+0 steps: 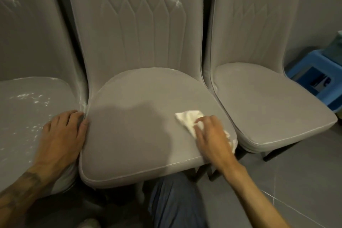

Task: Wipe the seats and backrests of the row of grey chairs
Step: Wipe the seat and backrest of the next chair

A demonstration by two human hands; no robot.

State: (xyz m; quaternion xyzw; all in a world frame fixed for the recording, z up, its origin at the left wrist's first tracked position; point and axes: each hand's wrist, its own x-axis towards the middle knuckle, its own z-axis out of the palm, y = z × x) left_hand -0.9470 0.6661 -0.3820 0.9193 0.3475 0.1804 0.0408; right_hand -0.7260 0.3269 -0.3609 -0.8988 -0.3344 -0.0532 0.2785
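Nearest the camera, one bent knee in blue-grey trousers [175, 201] sits below the front edge of the chairs. Two bare hands reach forward from it.

The left hand [63, 135] lies flat on the right edge of the left grey padded chair seat [22, 116]. Its fingers are straight and a little spread, holding nothing. Its thumb [84, 124] touches the side of the middle seat at the gap between the two chairs.

The right hand [211, 135] rests on the single crumpled white cloth [187, 118], on the front right part of the middle grey padded chair seat [138, 98]. Its fingers [200, 121] are bent down over the cloth, gripping it bunched against the seat. Cloth shows ahead of the fingertips and also behind the hand, near the seat's right rim.

There are three grey chairs side by side, seats nearly touching. The left seat carries scattered white specks [35, 98]. The right grey padded chair seat [268, 109] stands on dark legs [268, 155] over the grey tiled floor [305, 172].

Behind the seats rise three tall grey backrests with stitched pointed panels. The middle backrest [135, 24] has a white smear [177, 2] on its upper right. The left backrest [27, 33] shows a fainter white mark, and the right backrest [249, 24] is only partly in view.

Farthest right, beside the right chair, stands one blue plastic stool [314, 72].
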